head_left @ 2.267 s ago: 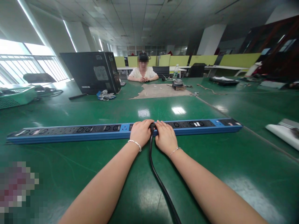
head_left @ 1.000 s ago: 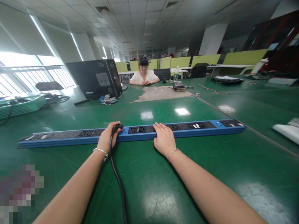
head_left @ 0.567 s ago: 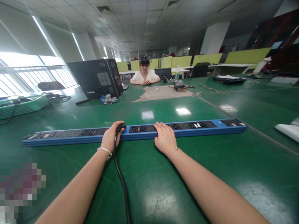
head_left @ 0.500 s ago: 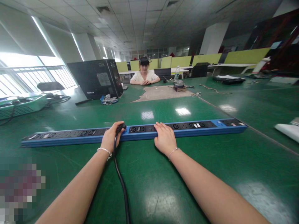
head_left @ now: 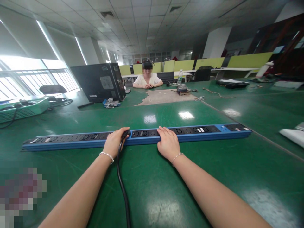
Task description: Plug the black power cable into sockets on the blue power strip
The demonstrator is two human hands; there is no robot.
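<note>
A long blue power strip point(head_left: 142, 140) with black sockets lies across the green table in front of me. My left hand point(head_left: 113, 142) is closed around a black plug point(head_left: 125, 133) at the strip's middle, by a blue section. How far the plug sits in a socket is hidden by my fingers. From it a thick black cord point(head_left: 123, 186) runs down toward me. To the right, my right hand point(head_left: 168, 142) grips the strip, fingers over its top and thumb side against the front face.
Beyond the strip stand a black computer case point(head_left: 99, 83) and a pair of gloves point(head_left: 111, 103). A green basket point(head_left: 28, 109) is at the left. Across the table sits a person point(head_left: 147, 79), near a water bottle point(head_left: 180, 77). White material point(head_left: 293, 133) lies at the right edge.
My left hand and the plug have shifted slightly right and down, the plug now lower against the strip. My right hand stays in place on the strip.
</note>
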